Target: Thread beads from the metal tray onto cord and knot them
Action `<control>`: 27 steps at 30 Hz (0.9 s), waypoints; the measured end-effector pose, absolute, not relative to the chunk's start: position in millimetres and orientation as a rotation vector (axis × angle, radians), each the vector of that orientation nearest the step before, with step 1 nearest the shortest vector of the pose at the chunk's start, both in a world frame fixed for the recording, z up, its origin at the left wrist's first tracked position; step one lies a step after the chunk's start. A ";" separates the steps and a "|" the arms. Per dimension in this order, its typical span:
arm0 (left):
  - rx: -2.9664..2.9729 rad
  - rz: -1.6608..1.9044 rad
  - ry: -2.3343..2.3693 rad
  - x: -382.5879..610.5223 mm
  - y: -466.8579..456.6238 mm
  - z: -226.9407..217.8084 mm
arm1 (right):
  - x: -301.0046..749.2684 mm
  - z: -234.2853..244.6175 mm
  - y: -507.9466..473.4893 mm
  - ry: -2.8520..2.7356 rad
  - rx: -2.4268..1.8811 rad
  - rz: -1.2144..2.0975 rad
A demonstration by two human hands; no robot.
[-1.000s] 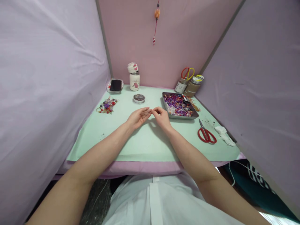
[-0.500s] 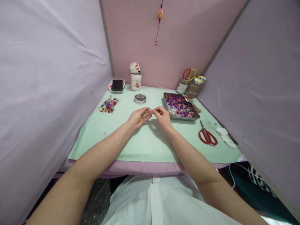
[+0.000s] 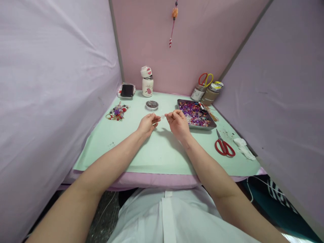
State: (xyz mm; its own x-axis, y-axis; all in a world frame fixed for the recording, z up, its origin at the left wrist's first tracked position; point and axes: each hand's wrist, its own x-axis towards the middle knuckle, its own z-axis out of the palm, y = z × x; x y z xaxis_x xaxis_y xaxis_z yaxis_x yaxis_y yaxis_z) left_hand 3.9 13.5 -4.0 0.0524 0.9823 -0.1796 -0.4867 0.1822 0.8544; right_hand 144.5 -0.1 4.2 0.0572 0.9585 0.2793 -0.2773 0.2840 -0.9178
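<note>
Here, a tiny clear bead (image 3: 162, 117), barely visible, sits in the narrow gap between two bare hands raised just above a mint-green surface (image 3: 162, 152). The left hand (image 3: 147, 123) has its fingers curled, thumb and forefinger pinched towards the right; a thin pale strand seems to run from that pinch to the bead, though it is too fine to be sure. The right hand (image 3: 178, 121) is curled with its fingertips pinched and pointing left, so the bead lies directly between the two pinches, about level with both. Whether either hand touches the bead cannot be told. The strand's line, as far as it shows, runs left to right, from one hand to the other.

Just beyond the right hand, nearly touching it, lies a shallow grey metal tray (image 3: 210, 126) heaped with purple, pink and clear beads. Behind the left hand is a small round silver tin (image 3: 152, 105). Further left lies a loose cluster of finished beadwork with red and purple beads (image 3: 117, 112). Near the right edge rest red-handled scissors (image 3: 224, 146) and a crumpled white tissue (image 3: 243, 147).

Along the back stand a white lidded bottle with a pink design (image 3: 147, 82), a black phone (image 3: 127, 90), and two brown jars (image 3: 205, 93), one holding scissors with red and yellow handles. Lilac fabric walls (image 3: 50, 84) enclose the space.
</note>
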 end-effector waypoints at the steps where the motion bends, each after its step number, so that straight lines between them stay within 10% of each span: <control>1: 0.708 1.277 0.910 4.8 13.0 -3.1 | 144.5 3.3 0.9 -1.081 -0.790 1.143; 27: 0.625 1.074 0.689 5.1 11.1 7.9 | 140.5 -2.5 4.5 -0.913 -0.703 1.291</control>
